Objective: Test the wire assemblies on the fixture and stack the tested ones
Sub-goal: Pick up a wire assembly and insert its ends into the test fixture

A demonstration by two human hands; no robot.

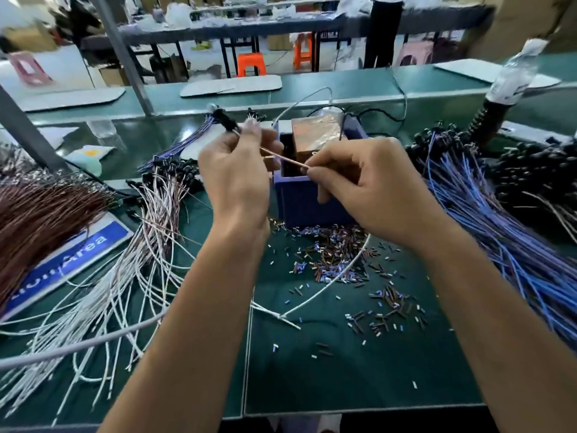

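— Two bare arms low down, reaching up over the green table (343,370).
— And the left hand (237,176)?
— Up in the air, just left of the blue box (299,198). Fingers curled, pinching a thin wire (282,157) near its far end.
— And the right hand (371,189)?
— Close beside the left one. Curled too, pinching the same wire at its near end. Thumb hanging down in front of the box.
— Whereabouts, that wire?
— Pulled straight between both hands, slanting over the open top of the box. Not touching the table. Small black cap (226,120) on the far end, just past the left fingertips.
— Anything inside the box?
— Shiny brown block (315,135), standing up at the back.
— And on the table near the box?
— Lots of tiny cut bits (331,257), brown, blue and white, scattered just in front of it. One long white cord (327,285) lying across them.
— Off to the left?
— Big messy pile of white wires (131,276) with black caps. Further left, a thick bunch of brown wires (40,214), partly over a blue and white sign (71,254).
— Off to the right?
— Heap of blue wires (499,239), fanned out toward the near edge, black caps at the far end. Blurry clear bottle (515,73) tilted behind them.
— Far back?
— More tables and two orange stools (251,64), all blurry.
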